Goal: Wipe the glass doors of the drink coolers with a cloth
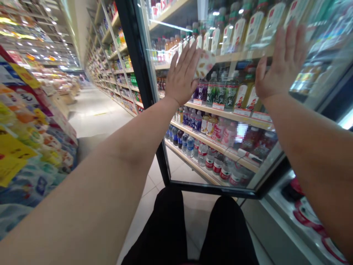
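Note:
A glass door (183, 171) in a black frame stands angled in front of me. My left hand (182, 71) is held against its pane with fingers stretched. A white cloth (204, 65) with a pink and tan leaf pattern shows between its index finger and thumb, partly hidden under the hand and apparently pressed to the glass. Further right, my right hand (281, 66) is raised flat at the pane, fingers extended and thumb out to the side, slightly blurred. Nothing shows in it. Whether its palm touches the glass I cannot tell.
Shelves of bottled drinks (217, 94) stand beyond the glass or are mirrored in it; I cannot tell which. Low at right are packaged goods (309, 213) in a white cabinet. A stack of packs (38, 136) borders the aisle (95, 114) at left. My knees (169, 206) are below the door.

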